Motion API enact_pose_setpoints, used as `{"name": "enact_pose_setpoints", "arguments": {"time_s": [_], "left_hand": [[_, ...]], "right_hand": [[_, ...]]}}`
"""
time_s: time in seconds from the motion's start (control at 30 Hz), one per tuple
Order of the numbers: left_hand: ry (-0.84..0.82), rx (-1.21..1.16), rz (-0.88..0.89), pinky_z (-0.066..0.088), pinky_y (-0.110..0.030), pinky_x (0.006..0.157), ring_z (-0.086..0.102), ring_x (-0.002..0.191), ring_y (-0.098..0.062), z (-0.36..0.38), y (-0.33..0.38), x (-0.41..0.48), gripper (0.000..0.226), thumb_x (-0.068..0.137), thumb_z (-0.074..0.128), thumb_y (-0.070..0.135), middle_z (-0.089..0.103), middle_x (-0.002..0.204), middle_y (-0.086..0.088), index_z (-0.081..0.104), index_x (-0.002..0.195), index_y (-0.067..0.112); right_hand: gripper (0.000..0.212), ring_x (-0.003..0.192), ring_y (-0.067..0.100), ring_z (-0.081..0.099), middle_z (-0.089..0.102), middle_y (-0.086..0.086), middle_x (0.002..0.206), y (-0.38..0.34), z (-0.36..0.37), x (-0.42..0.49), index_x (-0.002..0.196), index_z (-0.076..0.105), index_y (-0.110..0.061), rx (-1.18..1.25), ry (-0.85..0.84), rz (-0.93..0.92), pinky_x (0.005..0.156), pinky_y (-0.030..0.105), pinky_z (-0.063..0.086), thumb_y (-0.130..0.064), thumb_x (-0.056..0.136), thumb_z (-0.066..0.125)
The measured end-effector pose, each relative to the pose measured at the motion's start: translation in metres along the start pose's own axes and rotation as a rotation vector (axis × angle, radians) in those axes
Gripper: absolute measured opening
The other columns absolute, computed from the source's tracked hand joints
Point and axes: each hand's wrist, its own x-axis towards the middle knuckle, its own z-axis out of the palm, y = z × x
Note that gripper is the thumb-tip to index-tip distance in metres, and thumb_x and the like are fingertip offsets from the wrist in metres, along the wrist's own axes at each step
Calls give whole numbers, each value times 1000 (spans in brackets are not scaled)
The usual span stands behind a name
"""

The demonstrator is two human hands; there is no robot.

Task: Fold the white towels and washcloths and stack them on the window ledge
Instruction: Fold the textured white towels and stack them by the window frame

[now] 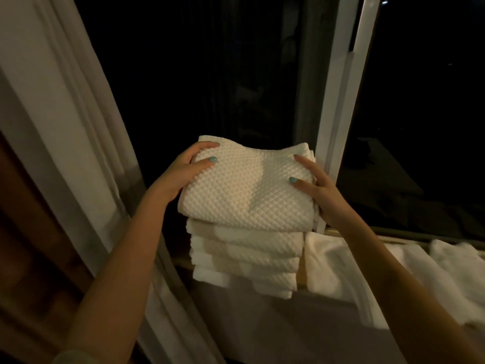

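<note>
While both hands hold it, the top towel (246, 185), seen from the head camera, sits on a stack of folded towels (244, 261) that stands on the window ledge (183, 262). Its wider side runs left to right along the ledge, and its rounded folded edge faces the person. It lies slightly askew: the near left corner juts out past the stack below, and the far edge points at the dark window glass (210, 74).

At the towel's left edge the left hand (181, 172) grips it, thumb on top and fingers wrapped round the far left corner. On the right edge the right hand (317, 187) is clamped, thumb and forefinger spread on top and the other fingers tucked down the side.

Right of the stack the room is tight. The white window post (338, 114) stands just beside the right hand, and loose white cloths (341, 264) drape over the ledge against the stack's right side. To the left a bare strip of ledge shows, then the window frame and a pale curtain (65, 101).
</note>
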Motion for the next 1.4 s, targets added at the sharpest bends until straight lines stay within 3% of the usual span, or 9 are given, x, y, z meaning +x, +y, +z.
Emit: {"name": "enact_pose_setpoints", "arguments": {"time_s": [0.17, 0.33, 0.47, 0.7, 0.8, 0.9, 1.0, 1.3, 1.4], "left_hand": [[-60, -15, -50, 48, -17, 79, 56, 106, -4, -6, -22, 21, 28, 91, 62, 30, 55, 120, 13, 61, 118, 39], [-102, -16, -106, 47, -20, 80, 56, 106, -5, -6, -48, 30, 28, 93, 60, 32, 56, 121, 12, 60, 119, 40], [-208, 39, -219, 44, -18, 78, 54, 106, -4, -5, -63, 29, 35, 92, 58, 41, 55, 121, 10, 55, 127, 38], [-181, 22, -222, 45, -18, 79, 55, 102, -3, -6, -66, 35, 39, 88, 63, 42, 55, 115, 12, 55, 126, 36], [-188, 33, -249, 43, -17, 76, 52, 101, -1, -5, -75, 33, 37, 88, 62, 43, 53, 118, 9, 54, 124, 38], [-175, 32, -245, 41, -15, 76, 50, 100, 1, -9, -80, 31, 36, 89, 61, 42, 51, 124, 7, 53, 124, 38], [-152, 40, -233, 41, -14, 74, 50, 97, 1, -10, -79, 31, 34, 90, 62, 38, 50, 126, 5, 54, 123, 37], [-88, 130, -168, 43, -16, 70, 54, 99, -6, -14, -72, 41, 43, 86, 69, 37, 51, 130, 2, 57, 127, 29], [-76, 245, -130, 43, -21, 83, 50, 109, -11, -14, -74, 45, 46, 85, 70, 34, 48, 129, 2, 56, 128, 24]], "right_hand": [[53, 108, 13, 52, 44, -16, 117, 14, 16, 8, 139, 44, -33, -16, 86, 47, 88, 31, 53, -15, 91, 60], [48, 120, 22, 48, 39, -7, 133, 25, 21, 9, 133, 48, -38, -63, 164, 109, 99, 43, 48, -21, 90, 62], [47, 104, 13, 50, 35, -2, 140, 31, 21, 5, 135, 47, -36, -92, 144, 242, 79, 26, 50, -23, 92, 59], [36, 106, 14, 45, 33, 3, 149, 27, 18, 13, 130, 50, -38, -173, 215, 276, 71, 22, 43, -25, 96, 53], [35, 110, 15, 44, 32, 3, 151, 33, 20, 13, 130, 50, -39, -211, 189, 274, 76, 22, 43, -28, 96, 51], [35, 125, 21, 40, 31, 2, 152, 35, 20, 15, 131, 50, -39, -281, 189, 261, 96, 32, 37, -31, 97, 51], [36, 133, 26, 36, 31, 2, 152, 34, 20, 16, 133, 50, -37, -319, 178, 245, 105, 39, 33, -33, 97, 49], [44, 137, 26, 35, 30, 4, 154, 38, 25, 20, 142, 41, -33, -444, 179, 192, 111, 40, 29, -37, 99, 46], [44, 133, 27, 40, 36, 7, 150, 40, 22, 24, 142, 42, -29, -585, 185, 162, 105, 33, 34, -36, 99, 46]]}}
